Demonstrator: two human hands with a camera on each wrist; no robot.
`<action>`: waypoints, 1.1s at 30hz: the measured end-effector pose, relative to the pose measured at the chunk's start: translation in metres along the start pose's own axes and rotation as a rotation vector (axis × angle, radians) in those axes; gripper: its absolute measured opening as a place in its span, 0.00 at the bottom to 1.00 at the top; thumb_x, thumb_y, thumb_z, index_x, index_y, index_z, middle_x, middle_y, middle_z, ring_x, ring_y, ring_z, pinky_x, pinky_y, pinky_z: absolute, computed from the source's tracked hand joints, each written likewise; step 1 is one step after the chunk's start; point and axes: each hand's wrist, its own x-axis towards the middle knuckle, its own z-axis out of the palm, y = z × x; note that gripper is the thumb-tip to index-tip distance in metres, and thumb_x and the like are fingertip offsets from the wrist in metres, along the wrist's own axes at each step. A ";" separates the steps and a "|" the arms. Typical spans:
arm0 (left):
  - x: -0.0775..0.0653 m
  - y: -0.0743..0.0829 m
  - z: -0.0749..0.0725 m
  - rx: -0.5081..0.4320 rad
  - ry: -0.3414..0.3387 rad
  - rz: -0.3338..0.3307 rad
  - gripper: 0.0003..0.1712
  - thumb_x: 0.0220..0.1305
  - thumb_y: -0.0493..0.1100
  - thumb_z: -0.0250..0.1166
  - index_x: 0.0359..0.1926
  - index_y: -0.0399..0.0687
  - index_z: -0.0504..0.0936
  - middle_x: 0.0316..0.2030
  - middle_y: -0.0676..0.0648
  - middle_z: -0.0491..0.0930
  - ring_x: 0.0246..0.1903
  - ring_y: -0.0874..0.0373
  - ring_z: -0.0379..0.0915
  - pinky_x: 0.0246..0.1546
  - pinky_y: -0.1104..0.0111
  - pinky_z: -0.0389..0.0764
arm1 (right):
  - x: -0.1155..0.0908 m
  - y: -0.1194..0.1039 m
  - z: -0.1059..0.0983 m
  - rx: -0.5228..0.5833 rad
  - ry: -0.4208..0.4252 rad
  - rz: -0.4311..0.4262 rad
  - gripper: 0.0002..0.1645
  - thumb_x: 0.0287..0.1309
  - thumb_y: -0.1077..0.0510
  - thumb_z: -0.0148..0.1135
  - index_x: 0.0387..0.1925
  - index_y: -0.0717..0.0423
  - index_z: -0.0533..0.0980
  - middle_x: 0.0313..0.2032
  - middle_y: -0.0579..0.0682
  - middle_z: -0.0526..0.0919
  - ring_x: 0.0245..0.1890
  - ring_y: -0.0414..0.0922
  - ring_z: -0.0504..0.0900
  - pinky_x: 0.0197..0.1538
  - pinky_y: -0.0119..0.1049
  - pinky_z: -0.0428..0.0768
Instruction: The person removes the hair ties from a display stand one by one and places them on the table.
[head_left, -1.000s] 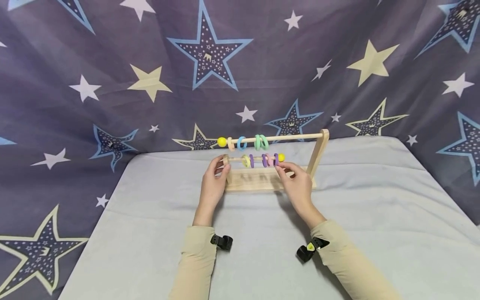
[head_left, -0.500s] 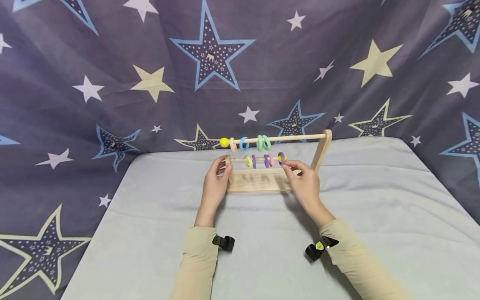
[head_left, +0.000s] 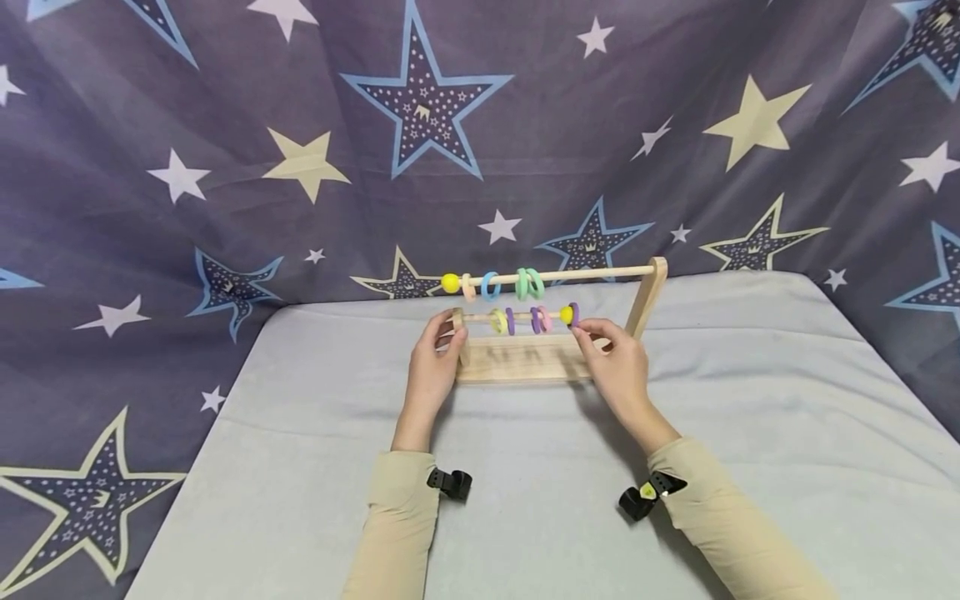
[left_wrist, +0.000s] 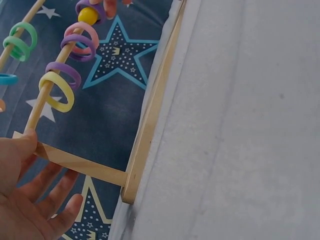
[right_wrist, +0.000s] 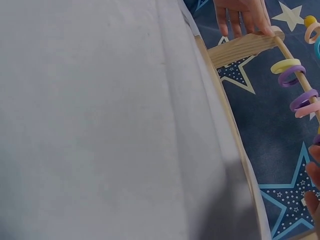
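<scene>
A wooden rack (head_left: 525, 360) with two rods stands on the cloth-covered surface. My left hand (head_left: 432, 367) grips the top of its short left post (left_wrist: 82, 164), where the lower rod begins. Between finger and thumb, my right hand (head_left: 618, 362) pinches a purple ring (head_left: 575, 314) at the yellow ball (head_left: 566, 315) on that rod's right end. Farther left on the same rod hang a yellow ring (left_wrist: 56, 91), purple rings and a pink ring (head_left: 545, 319). In the right wrist view, only fingertips of the right hand show at the edge.
The upper rod (head_left: 585, 273) carries a peach ring (head_left: 468, 287), a blue ring (head_left: 491, 287) and green rings (head_left: 529, 284), with a yellow ball (head_left: 450, 283) at its left tip. A tall right post (head_left: 647, 296) supports it. Behind hangs a star-patterned curtain (head_left: 300, 225).
My right hand has moved right with the purple ring, from the ball's left side, over the ball, to its right side. The left hand keeps its hold on the post.
</scene>
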 end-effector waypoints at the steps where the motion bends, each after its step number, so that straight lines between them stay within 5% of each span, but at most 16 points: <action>1: 0.000 0.000 0.000 0.001 0.000 -0.001 0.25 0.72 0.47 0.60 0.67 0.45 0.72 0.57 0.39 0.78 0.53 0.46 0.76 0.53 0.54 0.78 | -0.001 0.000 0.000 -0.002 -0.001 -0.002 0.08 0.61 0.57 0.69 0.39 0.57 0.85 0.36 0.52 0.88 0.32 0.46 0.82 0.37 0.45 0.78; 9: -0.001 0.000 0.000 0.002 -0.010 -0.007 0.26 0.72 0.47 0.60 0.67 0.45 0.71 0.58 0.38 0.77 0.54 0.45 0.76 0.54 0.55 0.78 | -0.007 0.000 -0.007 -0.022 -0.009 -0.015 0.07 0.59 0.57 0.71 0.38 0.56 0.86 0.35 0.51 0.89 0.31 0.45 0.82 0.36 0.39 0.77; 33: 0.000 -0.001 -0.002 0.007 -0.019 -0.013 0.27 0.72 0.49 0.60 0.68 0.46 0.70 0.59 0.39 0.77 0.53 0.46 0.76 0.54 0.55 0.78 | -0.022 -0.010 -0.021 -0.118 -0.179 -0.141 0.06 0.56 0.61 0.72 0.37 0.54 0.85 0.33 0.52 0.86 0.33 0.52 0.84 0.37 0.46 0.79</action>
